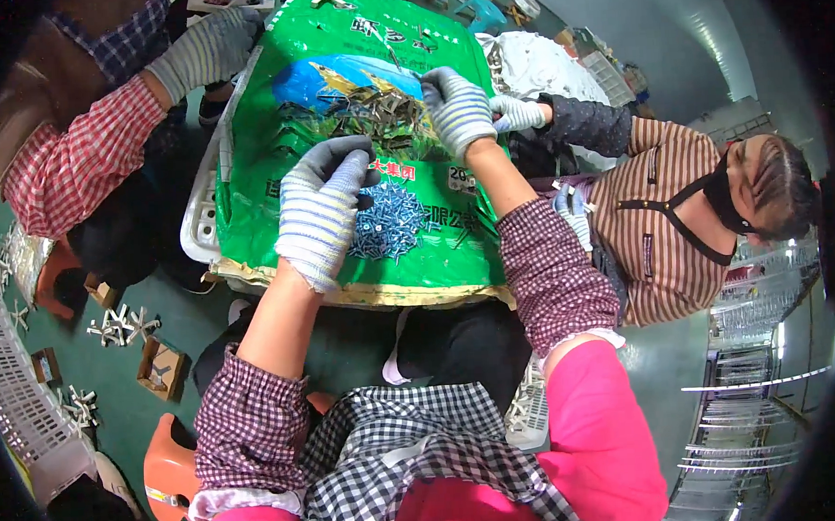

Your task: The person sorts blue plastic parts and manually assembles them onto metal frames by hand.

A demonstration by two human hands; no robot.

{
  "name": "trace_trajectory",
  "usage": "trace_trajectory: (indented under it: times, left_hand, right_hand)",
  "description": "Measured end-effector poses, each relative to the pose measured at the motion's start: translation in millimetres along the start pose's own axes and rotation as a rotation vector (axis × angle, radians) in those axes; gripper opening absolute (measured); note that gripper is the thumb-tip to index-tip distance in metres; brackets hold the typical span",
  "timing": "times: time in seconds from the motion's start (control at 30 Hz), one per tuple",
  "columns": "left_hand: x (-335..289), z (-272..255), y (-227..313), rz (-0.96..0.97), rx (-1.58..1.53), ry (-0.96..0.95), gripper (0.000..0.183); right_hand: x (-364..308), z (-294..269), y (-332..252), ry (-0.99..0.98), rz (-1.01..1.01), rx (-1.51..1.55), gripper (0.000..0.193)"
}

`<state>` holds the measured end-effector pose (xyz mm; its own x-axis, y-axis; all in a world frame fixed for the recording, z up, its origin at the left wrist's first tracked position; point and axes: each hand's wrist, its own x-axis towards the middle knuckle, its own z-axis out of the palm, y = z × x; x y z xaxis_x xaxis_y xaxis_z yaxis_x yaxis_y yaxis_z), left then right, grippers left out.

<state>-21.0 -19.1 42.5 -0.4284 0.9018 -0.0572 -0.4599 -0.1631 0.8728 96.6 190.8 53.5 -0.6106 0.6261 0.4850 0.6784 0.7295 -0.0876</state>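
The heap of small, bluish metal screws (386,223) lies on the green printed plastic sack (455,270), beside the left hand (323,190) in its striped, grey-tipped knit glove — fingers curled in, any hold hidden. Farther off, near the loose pile of thin, dark strips (383,113), the similarly gloved right hand (459,110) bends its fingers, grip contents unclear — fingertip picking, one piece apiece, should suit best.

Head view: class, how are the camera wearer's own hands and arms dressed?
The left hand and right hand wear knitted white gloves with blue and yellow stripes and dark grey coating. Maroon-and-white checked fabric sleeve covers have white upper edges; bright pink sleeves show above.
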Motion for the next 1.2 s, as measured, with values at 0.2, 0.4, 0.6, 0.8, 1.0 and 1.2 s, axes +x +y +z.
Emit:
trace_trajectory:
  times: [0.2, 0.4, 0.6, 0.8, 1.0, 1.2]
  left_hand:
    - [1, 3, -16, -0.004, 0.061, -0.026, 0.025]
    - [5, 17, -40, 0.242, 0.182, 0.009, 0.034]
    - [-3, 19, -32, 0.048, -0.005, -0.001, 0.029]
    - [0, 10, -44, 0.007, 0.106, -0.058, 0.026]
    - [3, 8, -26, 0.039, 0.052, 0.002, 0.028]
    - [7, 11, -31, -0.018, 0.137, -0.01, 0.029]
  right_hand:
    - [-19, 5, -22, 0.056, 0.275, 0.866, 0.02]
    - [-67, -26, -84, 0.084, 0.312, 1.394, 0.016]
    - [-97, -35, -75, 0.029, 0.403, 1.384, 0.014]
    - [-118, -44, -56, -0.149, 0.394, 1.236, 0.019]
    - [-133, -58, -9, -0.363, 0.075, -0.028, 0.021]
    - [-133, -47, -23, -0.739, 0.08, -0.323, 0.021]
